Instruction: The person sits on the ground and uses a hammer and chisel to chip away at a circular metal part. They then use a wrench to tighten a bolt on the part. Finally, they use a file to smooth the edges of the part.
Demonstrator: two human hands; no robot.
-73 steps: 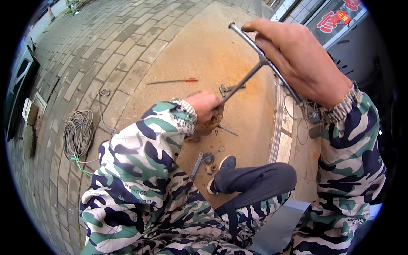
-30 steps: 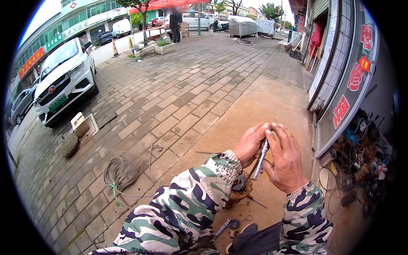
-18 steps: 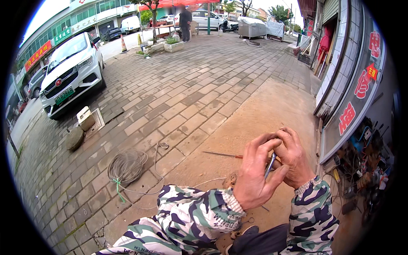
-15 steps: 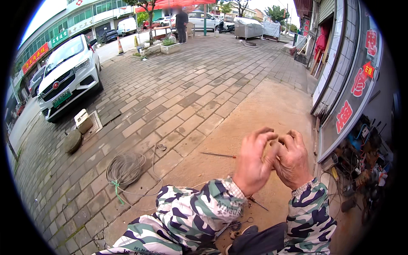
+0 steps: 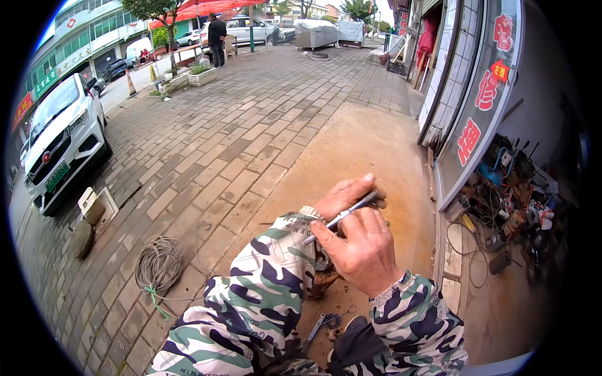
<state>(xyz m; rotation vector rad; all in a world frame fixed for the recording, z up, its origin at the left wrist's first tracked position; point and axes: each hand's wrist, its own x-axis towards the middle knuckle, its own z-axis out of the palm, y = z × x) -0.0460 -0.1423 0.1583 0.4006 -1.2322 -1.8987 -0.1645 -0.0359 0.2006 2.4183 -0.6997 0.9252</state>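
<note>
In front of me, my right hand (image 5: 364, 247) is closed around a slim grey metal rod (image 5: 345, 217) with a dark upper end, which slants up to the right. Just behind it, my left hand (image 5: 342, 195) lies across the rod's upper part, its fingers curled near the dark end. The rod and my right hand partly hide these fingers, so what they hold cannot be made out. Below my hands stands a rusty brown metal part (image 5: 323, 279), mostly covered by my sleeve and right hand. A wrench (image 5: 313, 330) lies on the ground by my foot.
A coil of grey cable (image 5: 158, 263) with a green tie lies on the paving at left. Tools and machine parts (image 5: 514, 213) crowd the doorway at right, behind a glass door panel (image 5: 480, 113). A white car (image 5: 66, 138) is parked at left; a person (image 5: 217, 39) stands far off.
My hands have moved left and turned; the metal rod now shows plainly in my right hand. The view has swung right, and the rusty part below has come into sight.
</note>
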